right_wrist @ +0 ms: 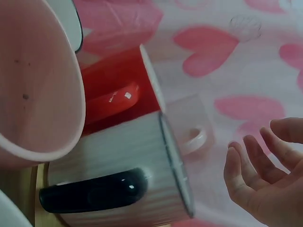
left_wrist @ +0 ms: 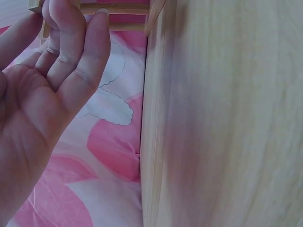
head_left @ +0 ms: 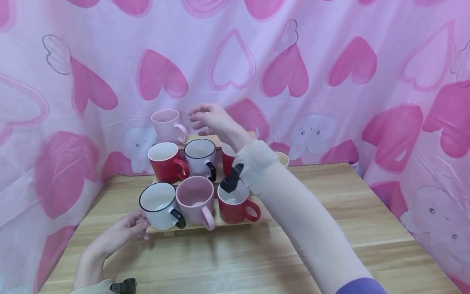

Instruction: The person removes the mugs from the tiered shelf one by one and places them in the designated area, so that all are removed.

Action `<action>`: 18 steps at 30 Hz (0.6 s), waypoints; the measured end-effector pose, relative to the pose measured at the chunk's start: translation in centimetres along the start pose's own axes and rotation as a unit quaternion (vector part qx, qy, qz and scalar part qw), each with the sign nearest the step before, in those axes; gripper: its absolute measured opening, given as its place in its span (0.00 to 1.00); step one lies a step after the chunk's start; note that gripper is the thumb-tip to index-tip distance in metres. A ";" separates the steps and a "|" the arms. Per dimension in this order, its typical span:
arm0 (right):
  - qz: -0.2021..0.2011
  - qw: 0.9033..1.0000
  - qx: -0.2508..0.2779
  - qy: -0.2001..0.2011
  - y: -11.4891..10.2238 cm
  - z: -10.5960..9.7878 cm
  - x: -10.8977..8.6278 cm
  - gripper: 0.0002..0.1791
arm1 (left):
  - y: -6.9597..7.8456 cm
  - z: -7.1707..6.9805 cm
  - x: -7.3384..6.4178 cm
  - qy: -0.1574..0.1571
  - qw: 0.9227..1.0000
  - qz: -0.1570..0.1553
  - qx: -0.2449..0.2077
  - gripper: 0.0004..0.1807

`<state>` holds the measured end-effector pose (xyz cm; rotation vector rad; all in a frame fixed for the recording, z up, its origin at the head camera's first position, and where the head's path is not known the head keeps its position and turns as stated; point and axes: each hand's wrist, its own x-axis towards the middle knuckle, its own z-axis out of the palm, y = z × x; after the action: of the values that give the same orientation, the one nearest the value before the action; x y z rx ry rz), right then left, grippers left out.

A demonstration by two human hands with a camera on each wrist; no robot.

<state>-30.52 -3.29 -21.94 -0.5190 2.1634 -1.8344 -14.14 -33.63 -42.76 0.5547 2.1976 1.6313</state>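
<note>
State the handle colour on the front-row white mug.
Black handle; clearest in the head view.

A pale pink round mug (head_left: 164,127) stands upright at the left end of the top tier of a light wooden stepped rack (head_left: 217,141), its looped handle turned right and frontward. The three-tiered rack stands on the wood-grained worktop (head_left: 330,196).

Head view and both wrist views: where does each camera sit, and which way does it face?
Head: worn on the head, facing forward and down at the mugs; left hand and right hand show.
Left wrist: on that wrist, facing tabletop and wooden rack; left hand shows.
Right wrist: on that wrist, facing mugs from close by; right hand shows.
Head and right wrist share mugs, right hand and heart cloth.
</note>
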 end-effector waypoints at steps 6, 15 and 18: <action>0.042 0.999 -0.028 -0.001 1.0 1.2 2.5 0.18 | 0.0 0.1 -0.2 0.003 1.000 0.004 -0.005 0.12; 0.032 0.991 -0.124 0.034 1.0 3.7 3.5 0.10 | -0.1 0.6 0.0 0.007 1.000 0.004 0.002 0.14; 0.047 0.988 -0.143 0.038 1.1 4.5 3.6 0.08 | -0.3 0.9 0.0 0.006 1.000 0.001 0.004 0.14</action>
<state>-32.06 -8.70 -23.67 -0.3998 2.4748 -1.5271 -13.70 -32.93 -43.28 0.5496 2.2148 1.6311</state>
